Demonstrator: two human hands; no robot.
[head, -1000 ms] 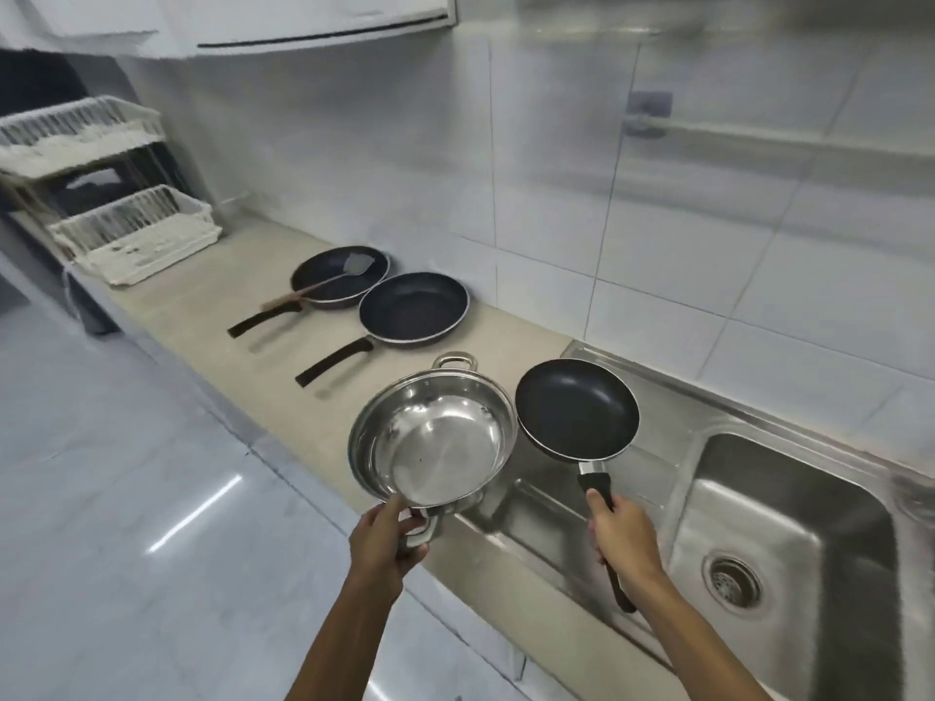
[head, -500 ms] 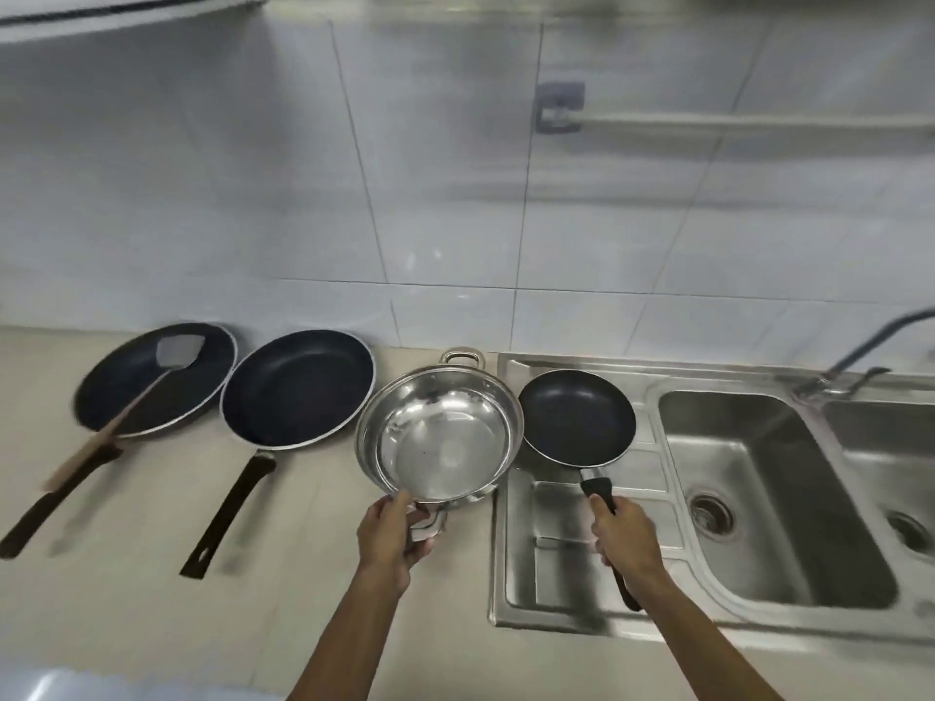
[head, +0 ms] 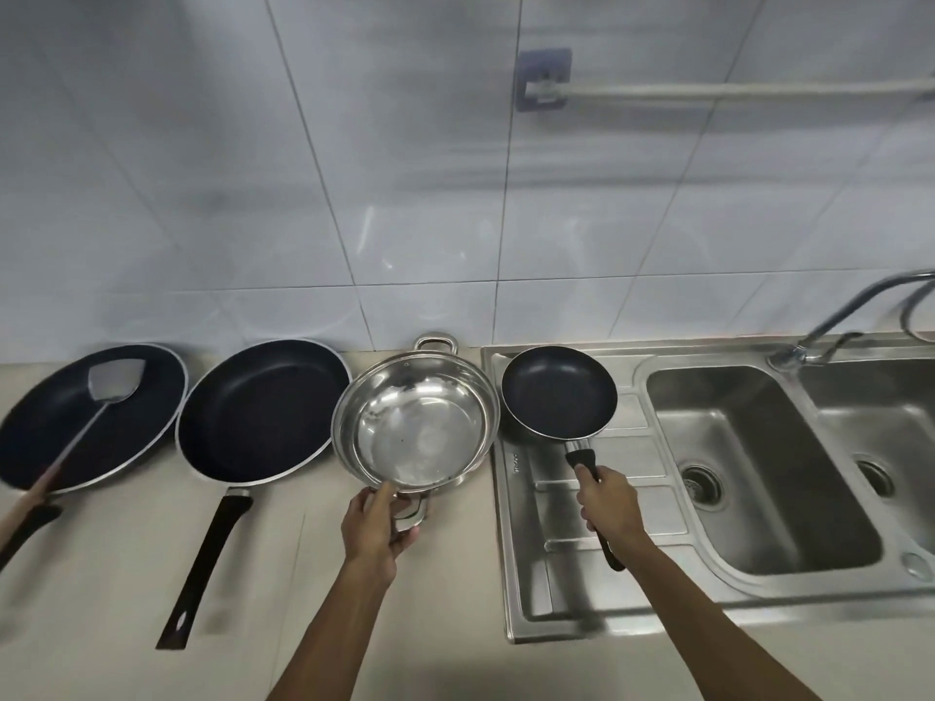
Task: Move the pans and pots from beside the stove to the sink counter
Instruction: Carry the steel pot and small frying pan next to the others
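A shiny steel pot [head: 417, 430] with two loop handles is over the beige counter, just left of the sink unit. My left hand [head: 377, 523] grips its near handle. A small black frying pan [head: 556, 392] is over the steel drainboard [head: 549, 589]; my right hand [head: 609, 505] is closed on its black handle. Whether either one touches the surface I cannot tell. To the left, a large black pan [head: 260, 412] lies on the counter, and at the far left another black pan [head: 76, 422] holds a metal spatula [head: 114, 379].
A double steel sink [head: 759, 473] with a curved tap [head: 835, 321] fills the right side. Behind the counter rises a white tiled wall carrying a towel rail [head: 708, 91]. The beige counter [head: 91, 624] runs to the front edge.
The view has turned to face the wall squarely. Both hands have brought the steel pot and the small pan lower, closer to the counter and the drainboard.
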